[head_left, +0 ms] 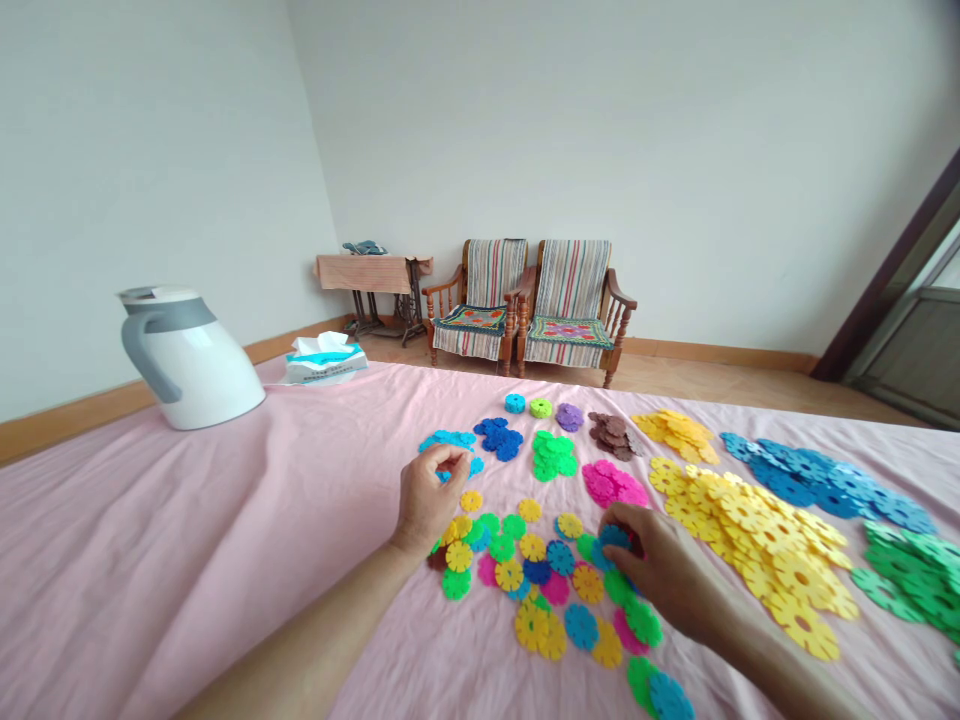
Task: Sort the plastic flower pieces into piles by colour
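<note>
Flat plastic snowflake discs lie on a pink cloth (225, 560). My left hand (426, 497) hovers at the light blue pile (448, 440), its fingers pinched on a light blue disc. My right hand (660, 570) rests on the mixed heap (540, 575) of yellow, green, blue and pink discs, with its fingertips closed on a blue disc (613, 537). Beyond the hands sit sorted piles: dark blue (499, 437), green (553, 455), pink (613, 484) and brown (613, 433).
A white kettle (187, 355) and a tissue pack (325, 360) stand at the far left of the cloth. Big piles of yellow (757, 530), blue (825, 480) and green (915, 575) discs fill the right side. Two wooden armchairs (529, 305) and a small table (373, 275) stand by the wall.
</note>
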`<state>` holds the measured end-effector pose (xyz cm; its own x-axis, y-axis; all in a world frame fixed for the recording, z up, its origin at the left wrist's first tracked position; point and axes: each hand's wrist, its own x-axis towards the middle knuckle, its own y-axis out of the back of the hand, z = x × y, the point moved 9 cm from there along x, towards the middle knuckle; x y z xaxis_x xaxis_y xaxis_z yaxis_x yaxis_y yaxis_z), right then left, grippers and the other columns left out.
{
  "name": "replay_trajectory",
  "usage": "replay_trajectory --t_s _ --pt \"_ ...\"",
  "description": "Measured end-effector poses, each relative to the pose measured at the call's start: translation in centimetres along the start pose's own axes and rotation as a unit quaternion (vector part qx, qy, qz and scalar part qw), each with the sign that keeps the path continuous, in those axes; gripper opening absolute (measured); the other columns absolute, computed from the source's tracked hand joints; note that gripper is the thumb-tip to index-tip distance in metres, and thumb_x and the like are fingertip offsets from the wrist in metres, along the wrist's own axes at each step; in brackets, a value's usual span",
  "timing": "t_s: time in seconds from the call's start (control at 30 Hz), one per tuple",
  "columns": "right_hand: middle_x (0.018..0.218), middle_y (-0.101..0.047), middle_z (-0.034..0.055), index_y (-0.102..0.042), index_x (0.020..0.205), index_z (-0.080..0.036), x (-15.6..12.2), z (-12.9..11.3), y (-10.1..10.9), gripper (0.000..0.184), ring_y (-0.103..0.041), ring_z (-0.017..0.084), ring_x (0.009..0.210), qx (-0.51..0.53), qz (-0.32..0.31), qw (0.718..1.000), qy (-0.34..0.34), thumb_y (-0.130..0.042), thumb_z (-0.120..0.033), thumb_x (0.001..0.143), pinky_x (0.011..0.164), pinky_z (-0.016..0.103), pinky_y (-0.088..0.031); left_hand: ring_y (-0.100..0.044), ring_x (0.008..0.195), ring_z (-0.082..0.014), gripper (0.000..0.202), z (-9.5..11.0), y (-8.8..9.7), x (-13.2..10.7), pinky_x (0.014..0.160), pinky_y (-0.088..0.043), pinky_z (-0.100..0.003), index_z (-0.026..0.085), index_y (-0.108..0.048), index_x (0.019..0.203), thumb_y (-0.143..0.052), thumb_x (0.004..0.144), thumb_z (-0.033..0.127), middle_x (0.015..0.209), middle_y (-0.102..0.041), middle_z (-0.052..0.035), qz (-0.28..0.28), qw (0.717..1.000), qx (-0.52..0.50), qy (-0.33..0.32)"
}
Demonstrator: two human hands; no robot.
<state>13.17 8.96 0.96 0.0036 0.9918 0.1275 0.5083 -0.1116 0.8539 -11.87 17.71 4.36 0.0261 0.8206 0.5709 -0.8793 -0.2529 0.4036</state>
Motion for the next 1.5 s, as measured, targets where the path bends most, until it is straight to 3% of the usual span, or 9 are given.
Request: replay_trajectory --t_s 0.23,0.37,0.5,0.7,0.83,1.0,1.2,1.37,1.5 --pt "0.065 -0.059 -0.0014 -0.056 0.079 -0.021 0.5 1.2 0.0 0.013 -0.061 0.016 0.063 0.15 -0.003 0.988 -0.035 -0.045 -0.027 0.078 0.054 0.024 -0.042 -0.062 0.068 -0.0149 0.016 1.3 -0.6 -0.4 0.067 -0.048 -0.025 0.018 -0.067 0.07 -0.055 0.08 0.024 0.07 -0.067 -0.0026 -0.026 0.999 0.008 -0.03" --pt "0.069 -0.062 -0.0003 -0.051 0.076 -0.02 0.3 -0.3 -0.8 0.008 -0.062 0.016 0.069 0.28 -0.025 0.959 -0.035 -0.048 -0.027 0.077 0.058 0.024 -0.044 -0.061 0.069 -0.0144 0.013 4.1 -1.8 -1.5 0.067 -0.048 -0.025 0.018 -0.068 0.077 -0.056 0.081 0.02 0.074 -0.067 -0.0032 -0.099 0.991 -0.019 -0.086" --pt "0.068 -0.059 -0.0012 -0.057 0.073 -0.02 -0.4 -2.9 -0.7 0.005 -0.054 0.013 0.064 0.236 0.007 0.972 -0.005 -0.053 -0.023 0.074 0.059 0.025 -0.04 -0.061 0.078 -0.0161 0.012 7.2 -3.7 -3.8 0.075 -0.045 -0.028 0.019 -0.069 0.087 -0.063 0.079 0.027 0.082 -0.069 -0.004 -0.21 0.968 -0.045 -0.133" --pt "0.067 -0.054 -0.0035 -0.049 0.074 -0.021 -1.4 -5.4 -1.1 0.007 -0.051 0.012 0.062 0.246 0.037 0.968 0.031 -0.054 -0.016 0.074 0.056 0.023 -0.041 -0.06 0.077 -0.0154 0.005 9.1 -4.7 -5.6 0.076 -0.041 -0.028 0.019 -0.068 0.077 -0.067 0.077 0.024 0.074 -0.068 -0.0008 -0.248 0.956 -0.044 -0.152" --pt "0.077 -0.06 -0.0008 -0.052 0.083 -0.021 -1.5 -5.3 -0.9 0.003 -0.057 0.014 0.07 0.243 0.045 0.968 0.04 -0.052 -0.022 0.08 0.063 0.025 -0.044 -0.06 0.071 -0.014 0.011 7.5 -3.8 -3.8 0.071 -0.043 -0.026 0.018 -0.066 0.069 -0.063 0.079 0.022 0.069 -0.066 -0.0007 -0.203 0.972 -0.026 -0.12" --pt "0.074 -0.062 0.0 -0.053 0.083 -0.021 -1.2 -3.8 -0.9 0.013 -0.058 0.015 0.07 0.233 0.035 0.972 0.016 -0.048 -0.033 0.084 0.062 0.026 -0.045 -0.06 0.066 -0.0145 0.012 1.1 -0.5 0.2 0.066 -0.047 -0.027 0.018 -0.065 0.068 -0.058 0.077 0.022 0.07 -0.067 -0.002 -0.061 0.997 0.038 -0.013" --pt "0.074 -0.062 -0.0004 -0.053 0.082 -0.021 -0.8 -2.8 -1.4 0.012 -0.059 0.015 0.07 0.217 0.036 0.975 0.022 -0.048 -0.031 0.084 0.063 0.025 -0.045 -0.063 0.066 -0.0176 0.012 -4.0 0.2 1.6 0.065 -0.049 -0.03 0.019 -0.069 0.075 -0.057 0.074 0.022 0.073 -0.071 -0.0033 -0.046 0.993 0.089 0.055" --pt "0.068 -0.061 -0.0017 -0.053 0.078 -0.021 -0.6 -2.0 -1.9 0.011 -0.057 0.014 0.064 0.191 0.04 0.981 0.017 -0.047 -0.029 0.083 0.057 0.023 -0.042 -0.062 0.066 -0.0153 0.022 -3.2 0.8 1.6 0.066 -0.049 -0.027 0.019 -0.067 0.094 -0.055 0.075 0.018 0.08 -0.07 -0.0038 -0.028 0.993 0.109 0.048" --pt "0.067 -0.06 -0.002 -0.053 0.076 -0.021 -0.7 -1.8 -2.1 0.011 -0.056 0.013 0.062 0.168 0.042 0.985 0.015 -0.047 -0.028 0.083 0.056 0.022 -0.04 -0.06 0.069 -0.0137 0.015 -0.4 -0.9 0.9 0.066 -0.045 -0.024 0.019 -0.067 0.078 -0.052 0.08 0.02 0.077 -0.066 -0.0026 -0.122 0.985 0.116 -0.044"
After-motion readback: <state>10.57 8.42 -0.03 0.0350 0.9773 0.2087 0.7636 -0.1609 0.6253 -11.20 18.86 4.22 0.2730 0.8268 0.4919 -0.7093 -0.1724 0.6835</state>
